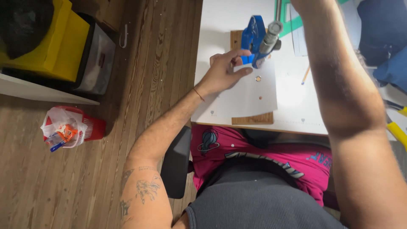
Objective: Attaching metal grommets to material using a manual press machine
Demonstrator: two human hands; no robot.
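**A:** Starting nearest the wearer, what lay on the table [220,25]?

**B:** A wooden board [253,119] sat at the near edge, with a white sheet [246,99] spread over it. On the sheet, just nearer than the blue press [253,37], was a small metal ring [258,78], and nearer than that a tiny reddish dot [260,97].

**A:** And the hands?

**B:** The left hand [227,72] lay flat on the sheet, fingers loosely spread, its fingertips touching the base of the press. The right arm [339,85] reached up past the press; its hand was out of the frame, so its state could not be told.

**A:** Which step did that suggest?

**B:** Judging by the layout, he was setting eyelets: the sheet held steady, the tool standing at the far end of the board. The next move would likely call for sliding the sheet so the ring sat squarely under the press's metal head [271,36].

**A:** Beyond the press?

**B:** A green ruler [292,26], and to its right a pencil [305,75].
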